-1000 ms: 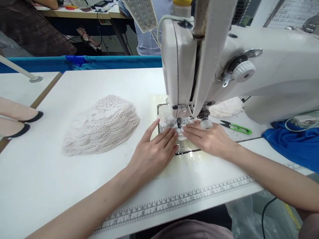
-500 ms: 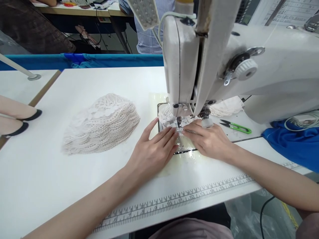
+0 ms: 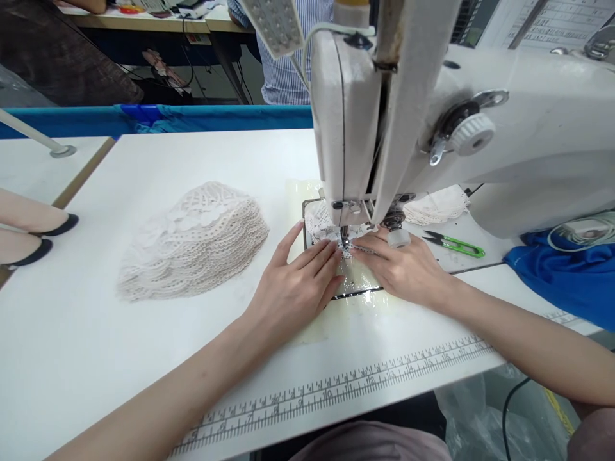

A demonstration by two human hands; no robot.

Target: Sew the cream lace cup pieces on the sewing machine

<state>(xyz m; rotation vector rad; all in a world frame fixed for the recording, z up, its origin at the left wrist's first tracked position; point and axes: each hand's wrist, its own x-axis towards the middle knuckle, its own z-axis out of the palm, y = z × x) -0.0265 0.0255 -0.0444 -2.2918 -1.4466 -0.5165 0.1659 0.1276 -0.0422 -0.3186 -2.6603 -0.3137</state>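
Note:
A piece of white lace lies under the presser foot of a white sewing machine. My left hand rests palm down at its left, fingers stretched out, the fingertips pressing the lace edge beside the foot. From the right, my right hand lies flat with extended fingers touching the lace close to the needle. Part of the lace is hidden beneath my fingers and the machine head. On the left of the table sits a layered pile of white and beige lace pieces.
Green-handled thread snips lie right of my right hand, with more folded lace behind them. Blue cloth is at the far right. A printed ruler runs along the front edge. A person in a striped shirt is beyond the table.
The lace under the foot appears shifted slightly, its edge bunched nearer the needle. Both hands keep nearly the same place; the whole view has drifted a little.

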